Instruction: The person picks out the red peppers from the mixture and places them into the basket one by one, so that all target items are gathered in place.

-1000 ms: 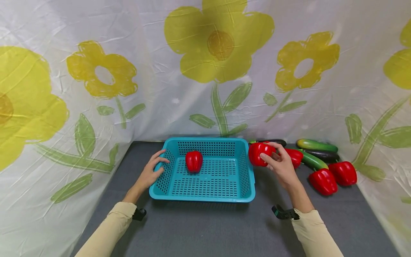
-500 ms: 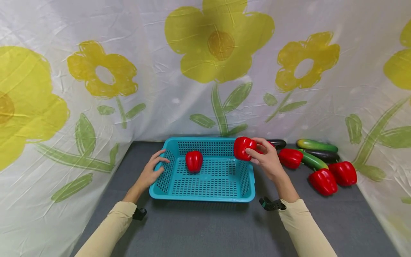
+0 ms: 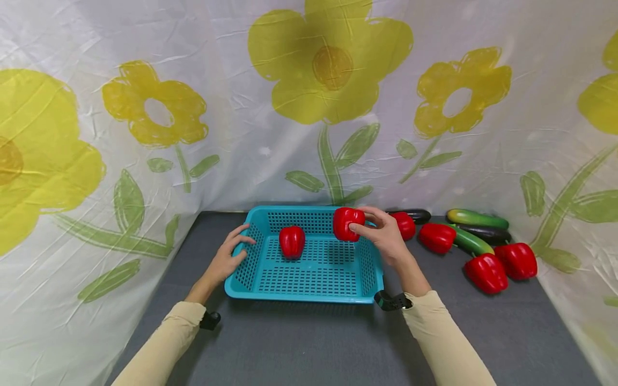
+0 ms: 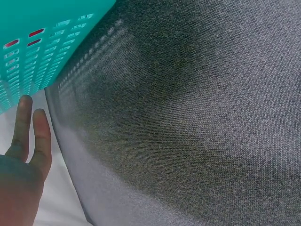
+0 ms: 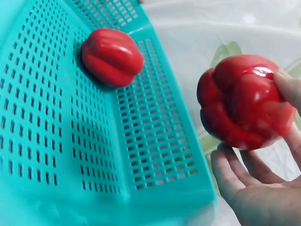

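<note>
My right hand point(image 3: 384, 235) holds a glossy red bell pepper point(image 3: 345, 224) between thumb and fingers, over the back right part of a turquoise plastic basket point(image 3: 304, 297). The right wrist view shows that pepper's lobed end point(image 5: 237, 101) turned to the camera, with the fingers around its other side. Another red bell pepper point(image 3: 292, 242) lies inside the basket, left of its middle. At the basket's left rim rests my left hand point(image 3: 226, 260), fingers spread and relaxed. Two of its fingers point(image 4: 41, 134) show straight beside the perforated wall in the left wrist view.
Right of the basket lie several more red bell peppers point(image 3: 485, 272), a green zucchini point(image 3: 472, 240), a yellow-green one point(image 3: 477, 218) and dark eggplants point(image 3: 484, 232). A flowered white curtain point(image 3: 270, 161) hangs behind the grey tabletop point(image 3: 299, 343).
My right hand has carried its bell pepper leftward, from beside the basket's right rim to over the basket. The left hand has stayed at the left rim.
</note>
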Tool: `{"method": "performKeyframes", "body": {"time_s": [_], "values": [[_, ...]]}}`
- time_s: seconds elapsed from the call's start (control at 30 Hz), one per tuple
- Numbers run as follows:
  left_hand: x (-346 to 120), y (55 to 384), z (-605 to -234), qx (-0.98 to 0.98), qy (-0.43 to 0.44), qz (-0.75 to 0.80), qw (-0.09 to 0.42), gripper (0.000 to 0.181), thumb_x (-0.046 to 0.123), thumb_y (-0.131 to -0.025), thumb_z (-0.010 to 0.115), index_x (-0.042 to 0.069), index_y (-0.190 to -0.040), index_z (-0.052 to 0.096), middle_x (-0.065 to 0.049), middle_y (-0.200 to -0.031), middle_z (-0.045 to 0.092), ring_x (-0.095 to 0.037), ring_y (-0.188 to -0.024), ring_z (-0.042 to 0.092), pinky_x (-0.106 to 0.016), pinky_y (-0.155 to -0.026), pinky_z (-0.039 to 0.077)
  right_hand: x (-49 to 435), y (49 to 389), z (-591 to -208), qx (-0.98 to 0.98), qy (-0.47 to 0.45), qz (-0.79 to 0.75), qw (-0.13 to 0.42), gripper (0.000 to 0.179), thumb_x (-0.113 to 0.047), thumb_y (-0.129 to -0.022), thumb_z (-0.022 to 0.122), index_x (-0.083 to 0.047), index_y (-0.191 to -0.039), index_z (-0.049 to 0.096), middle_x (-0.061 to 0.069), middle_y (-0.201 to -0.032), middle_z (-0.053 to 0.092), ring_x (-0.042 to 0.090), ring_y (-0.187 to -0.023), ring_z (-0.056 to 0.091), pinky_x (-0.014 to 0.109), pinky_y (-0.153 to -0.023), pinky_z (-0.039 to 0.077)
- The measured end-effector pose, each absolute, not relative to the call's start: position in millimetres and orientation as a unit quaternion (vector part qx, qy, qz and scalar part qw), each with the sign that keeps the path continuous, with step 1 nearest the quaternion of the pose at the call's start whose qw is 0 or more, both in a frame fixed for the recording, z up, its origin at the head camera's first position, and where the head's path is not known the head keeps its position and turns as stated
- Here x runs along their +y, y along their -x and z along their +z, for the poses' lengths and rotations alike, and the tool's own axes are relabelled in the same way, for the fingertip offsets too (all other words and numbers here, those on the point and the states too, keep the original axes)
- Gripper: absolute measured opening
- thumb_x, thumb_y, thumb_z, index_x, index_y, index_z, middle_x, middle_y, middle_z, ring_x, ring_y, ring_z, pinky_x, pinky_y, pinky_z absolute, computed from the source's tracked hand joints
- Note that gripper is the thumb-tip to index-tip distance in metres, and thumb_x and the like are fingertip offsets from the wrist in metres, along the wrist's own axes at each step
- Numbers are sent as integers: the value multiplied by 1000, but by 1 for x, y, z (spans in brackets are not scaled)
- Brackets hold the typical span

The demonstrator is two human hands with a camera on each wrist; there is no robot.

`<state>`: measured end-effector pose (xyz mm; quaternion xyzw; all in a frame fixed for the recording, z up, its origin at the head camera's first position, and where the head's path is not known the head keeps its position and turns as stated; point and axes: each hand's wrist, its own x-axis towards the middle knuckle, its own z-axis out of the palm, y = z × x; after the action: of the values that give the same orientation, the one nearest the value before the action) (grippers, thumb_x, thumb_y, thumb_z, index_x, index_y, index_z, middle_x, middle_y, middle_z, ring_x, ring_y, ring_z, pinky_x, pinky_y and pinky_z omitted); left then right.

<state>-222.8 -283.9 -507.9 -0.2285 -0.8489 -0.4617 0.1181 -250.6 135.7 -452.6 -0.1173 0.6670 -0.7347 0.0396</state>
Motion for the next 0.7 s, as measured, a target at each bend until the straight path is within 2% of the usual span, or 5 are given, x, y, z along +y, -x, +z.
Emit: {"method": "performKeyframes", "body": {"time_s": [0.2,0.47,0.7], "values": [[-276,210,-485,-851,224,-463,104,28,-22,-88,49,-13,-110,64,-38,-149,33,-59,-139,23,-67,-99,25,122,254,-452,668,130,-731,44,48,-5,-91,75,-1,-136,60,18,-135,58,39,-117,58,43,-85,54],[-275,210,-486,-846,228,-469,107,28,-24,-87,49,-15,-109,64,-40,-149,32,-60,-138,23,-67,-98,24,104,259,-455,673,135,-725,50,48,-8,-91,76,-3,-137,60,16,-139,54,39,-122,53,46,-85,54],[-275,209,-485,-847,224,-470,108,28,-23,-87,49,-14,-109,64,-39,-149,33,-60,-138,24,-67,-98,24,90,265,-461,680,125,-721,37,47,-9,-91,77,-5,-136,62,14,-137,55,37,-118,56,47,-87,53]]}}
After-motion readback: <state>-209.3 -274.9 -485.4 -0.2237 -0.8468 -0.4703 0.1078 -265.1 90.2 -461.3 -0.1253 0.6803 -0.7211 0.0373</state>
